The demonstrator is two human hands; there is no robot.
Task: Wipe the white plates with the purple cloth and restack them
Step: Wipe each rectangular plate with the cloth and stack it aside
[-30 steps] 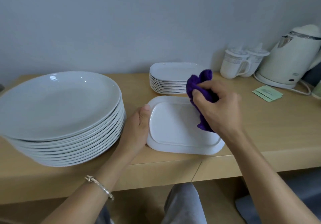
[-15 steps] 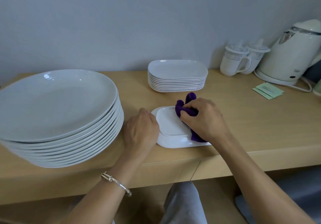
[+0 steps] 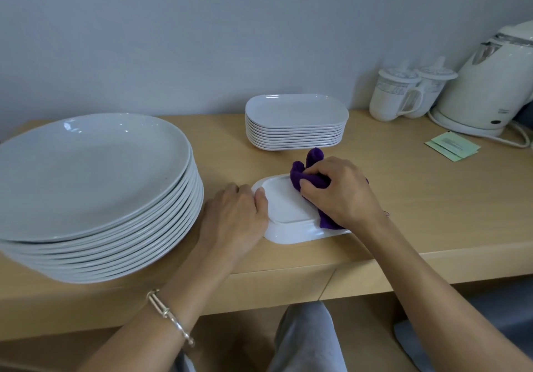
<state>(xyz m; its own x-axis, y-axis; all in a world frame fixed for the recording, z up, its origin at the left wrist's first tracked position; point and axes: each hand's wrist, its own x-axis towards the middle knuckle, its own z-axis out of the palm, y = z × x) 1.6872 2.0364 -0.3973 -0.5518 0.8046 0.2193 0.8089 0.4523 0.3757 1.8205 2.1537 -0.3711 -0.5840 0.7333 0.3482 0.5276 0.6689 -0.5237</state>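
Observation:
A white rectangular plate [image 3: 284, 208] lies upside down near the front edge of the wooden counter [image 3: 432, 198]. My left hand [image 3: 233, 221] grips its left rim, thumb on the upturned base. My right hand [image 3: 339, 192] is closed on the bunched purple cloth [image 3: 307, 172] and presses it onto the plate's right part. Behind stands a stack of several white rectangular plates [image 3: 297, 122]. At the left sits a tall stack of large round white plates [image 3: 92, 187].
Two lidded white mugs [image 3: 403, 94] and a white electric kettle [image 3: 490, 86] with its cord stand at the back right by the wall. Green paper packets [image 3: 451, 146] lie in front of the kettle. My knee [image 3: 305, 340] shows below the counter edge.
The plate, held tilted up a second ago, now lies flat on the counter. My right hand with the cloth has come down and shifted left over it. My left hand stays on the left rim.

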